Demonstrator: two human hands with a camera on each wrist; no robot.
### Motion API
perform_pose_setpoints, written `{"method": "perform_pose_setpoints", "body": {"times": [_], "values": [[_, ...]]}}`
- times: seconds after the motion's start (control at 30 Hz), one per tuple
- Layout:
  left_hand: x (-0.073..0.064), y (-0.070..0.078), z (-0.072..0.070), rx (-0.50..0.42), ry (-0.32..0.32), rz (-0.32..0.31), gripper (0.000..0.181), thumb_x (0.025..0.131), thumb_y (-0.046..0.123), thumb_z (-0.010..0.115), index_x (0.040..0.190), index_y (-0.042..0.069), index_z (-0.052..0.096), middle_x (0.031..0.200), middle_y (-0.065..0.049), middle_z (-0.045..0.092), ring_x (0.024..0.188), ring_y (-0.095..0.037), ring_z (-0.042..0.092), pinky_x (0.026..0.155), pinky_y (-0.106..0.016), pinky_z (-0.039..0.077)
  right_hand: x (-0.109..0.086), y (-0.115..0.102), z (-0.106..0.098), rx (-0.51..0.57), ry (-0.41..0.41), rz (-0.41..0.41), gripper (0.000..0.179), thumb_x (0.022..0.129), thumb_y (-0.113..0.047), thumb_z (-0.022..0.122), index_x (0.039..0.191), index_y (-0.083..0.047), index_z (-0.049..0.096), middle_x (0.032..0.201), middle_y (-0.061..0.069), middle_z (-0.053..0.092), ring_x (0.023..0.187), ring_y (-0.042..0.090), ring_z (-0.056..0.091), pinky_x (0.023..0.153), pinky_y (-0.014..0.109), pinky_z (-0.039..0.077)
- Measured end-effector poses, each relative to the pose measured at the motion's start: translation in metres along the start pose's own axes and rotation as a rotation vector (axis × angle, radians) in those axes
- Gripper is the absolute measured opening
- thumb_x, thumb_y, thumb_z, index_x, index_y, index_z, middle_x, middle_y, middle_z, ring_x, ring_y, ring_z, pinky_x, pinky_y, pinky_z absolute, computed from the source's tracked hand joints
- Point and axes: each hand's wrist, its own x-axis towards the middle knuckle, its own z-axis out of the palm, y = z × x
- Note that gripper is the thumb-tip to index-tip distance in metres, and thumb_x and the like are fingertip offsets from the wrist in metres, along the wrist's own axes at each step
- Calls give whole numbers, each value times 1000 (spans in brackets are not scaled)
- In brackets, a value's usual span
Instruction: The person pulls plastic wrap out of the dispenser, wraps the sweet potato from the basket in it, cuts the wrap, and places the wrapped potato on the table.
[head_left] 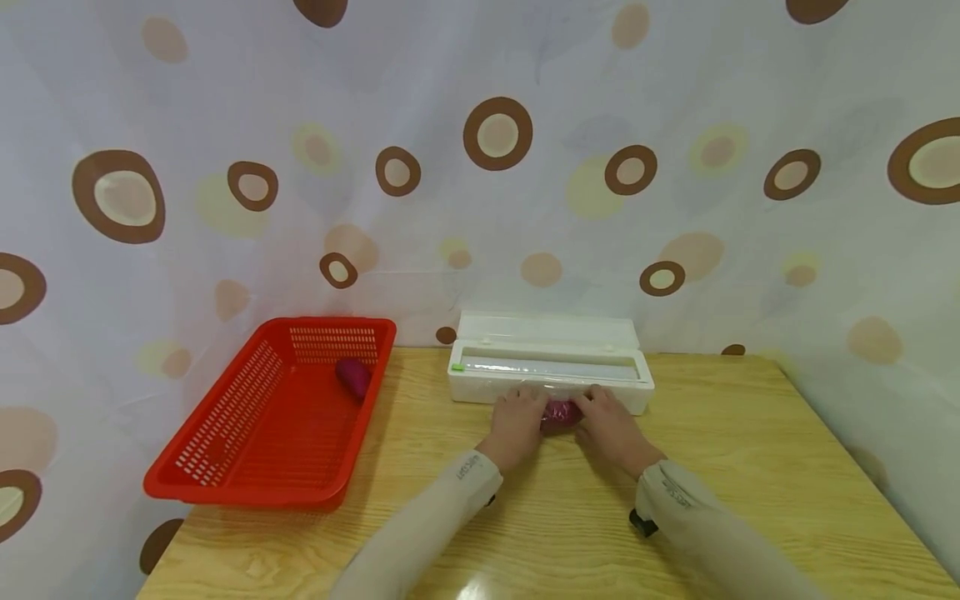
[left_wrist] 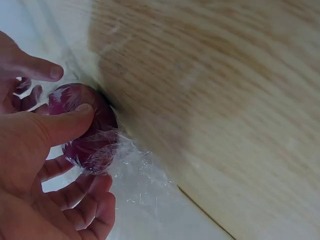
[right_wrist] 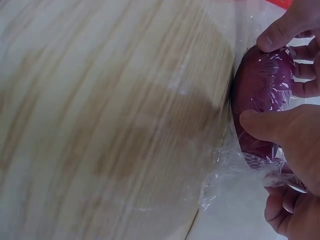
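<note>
An oblong purple sweet potato (head_left: 560, 414) is wrapped in clear cling film and held between both hands at the front of a white cling film box (head_left: 480, 387). My left hand (head_left: 516, 425) grips one end, its thumb on the skin and its fingers curled behind, as the left wrist view shows. On the other end, my right hand (head_left: 611, 429) holds with thumb and curled fingers. Loose, crumpled cling film (right_wrist: 227, 172) bunches at the right-hand end of the sweet potato (right_wrist: 257, 90). The box stands with its lid (head_left: 547, 329) raised, a film roll (head_left: 547, 367) inside.
To the left stands a red plastic basket (head_left: 281, 497) with slotted walls, another purple sweet potato (head_left: 353, 377) lying inside by its right wall. Everything rests on a wooden table (head_left: 750, 467). A patterned curtain (head_left: 420, 75) hangs behind the table's far edge.
</note>
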Motion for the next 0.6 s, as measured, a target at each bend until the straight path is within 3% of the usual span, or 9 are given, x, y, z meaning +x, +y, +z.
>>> {"method": "perform_pose_setpoints", "body": {"times": [0.23, 0.4, 0.6], "values": [[-2, -5, -8, -67, -76, 41, 48, 82, 32, 73, 124, 16, 54, 117, -5, 56, 107, -22, 53, 88, -37, 46, 3, -6, -7, -24, -11, 15, 28, 75, -7, 79, 99, -3, 64, 101, 13, 60, 96, 32, 54, 85, 45, 46], [-6, -14, -12, -129, -163, 92, 43, 87, 33, 68, 122, 12, 54, 110, -6, 56, 101, -20, 53, 85, -33, 46, -1, -10, -12, 33, -107, 39, 32, 75, -7, 76, 104, -4, 64, 105, 11, 61, 99, 32, 54, 88, 48, 44], [-10, -23, -14, -175, -224, 102, 46, 91, 33, 62, 131, 14, 51, 121, -7, 56, 109, -22, 52, 92, -34, 44, -5, -10, -11, 98, -160, 45, 38, 76, -12, 76, 110, -4, 62, 108, 10, 61, 101, 29, 54, 90, 47, 44]]}}
